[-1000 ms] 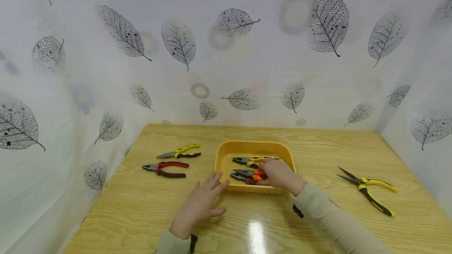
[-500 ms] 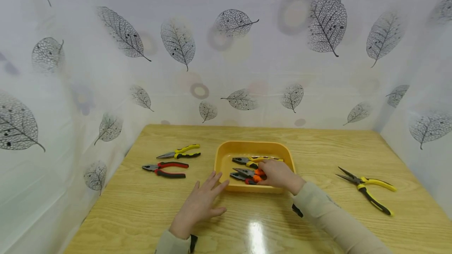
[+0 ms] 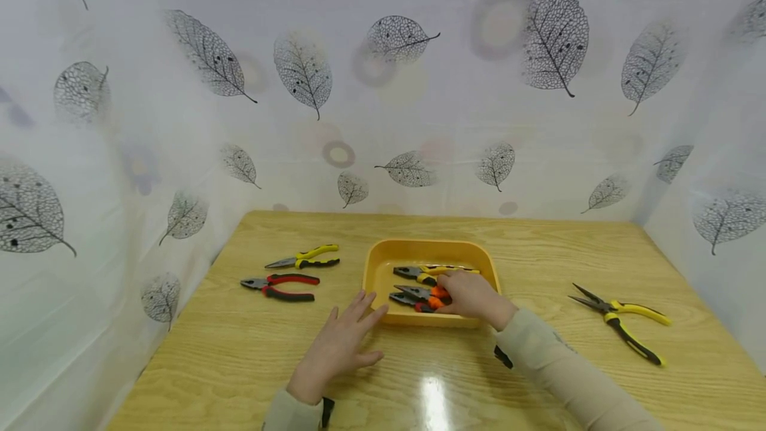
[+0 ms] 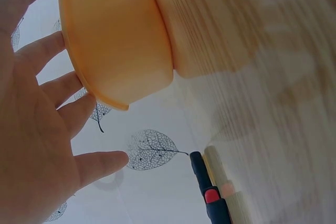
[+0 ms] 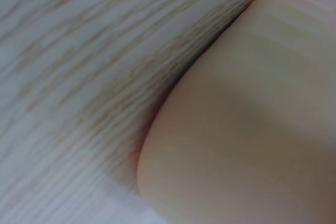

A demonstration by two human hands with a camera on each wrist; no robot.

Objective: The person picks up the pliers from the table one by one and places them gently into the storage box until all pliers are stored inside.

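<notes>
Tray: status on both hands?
Right hand grips orange-handled pliers in yellow tray. Left hand at tray's rim, fingers spread. Red-handled pliers close beside, partly hidden.

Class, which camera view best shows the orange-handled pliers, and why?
The head view: it shows the jaws and some handle of the orange-handled pliers in the yellow tray, the right hand covering the rest. The left wrist view shows none of them; the right wrist view is too blurred to tell.

Glossy wood-grain tabletop [image 3: 239, 364], smooth plastic tray [image 3: 431, 320], metal-headed pliers [image 3: 422, 293] with plastic-looking handles [image 3: 439, 292], matt cloth sleeve [image 3: 556, 368]
</notes>
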